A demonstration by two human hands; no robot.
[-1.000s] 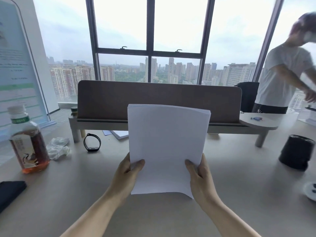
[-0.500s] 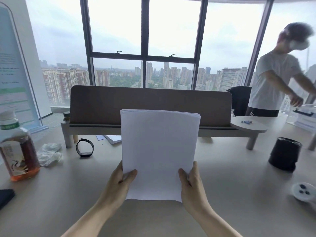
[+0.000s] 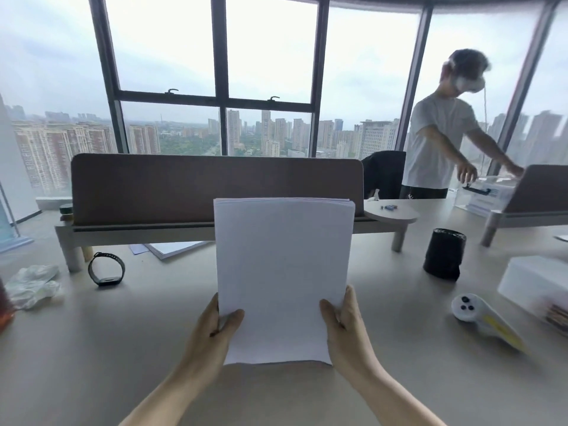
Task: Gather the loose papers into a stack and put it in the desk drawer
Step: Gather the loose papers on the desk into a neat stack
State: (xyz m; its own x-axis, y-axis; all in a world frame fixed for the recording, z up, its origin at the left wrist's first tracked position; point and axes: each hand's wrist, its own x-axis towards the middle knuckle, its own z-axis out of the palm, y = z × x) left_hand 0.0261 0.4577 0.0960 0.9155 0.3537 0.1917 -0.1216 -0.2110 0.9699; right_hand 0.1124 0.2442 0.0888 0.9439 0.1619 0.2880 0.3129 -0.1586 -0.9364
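A stack of white papers stands upright above the desk, its bottom edge just over the surface. My left hand grips the stack's lower left side, thumb on the front. My right hand grips the lower right side the same way. The sheets' top edges are nearly flush. A few more papers lie under the raised shelf behind the stack. No drawer is in view.
A brown divider panel on a raised shelf runs across the back. A black wristband and crumpled plastic lie left. A black cylinder, a white controller and a white box sit right. A person stands at far right.
The view has swung right and tilted, so the bottle has nearly left the frame and the controller and box have appeared. The stack stays upright in both hands, its edges more even.
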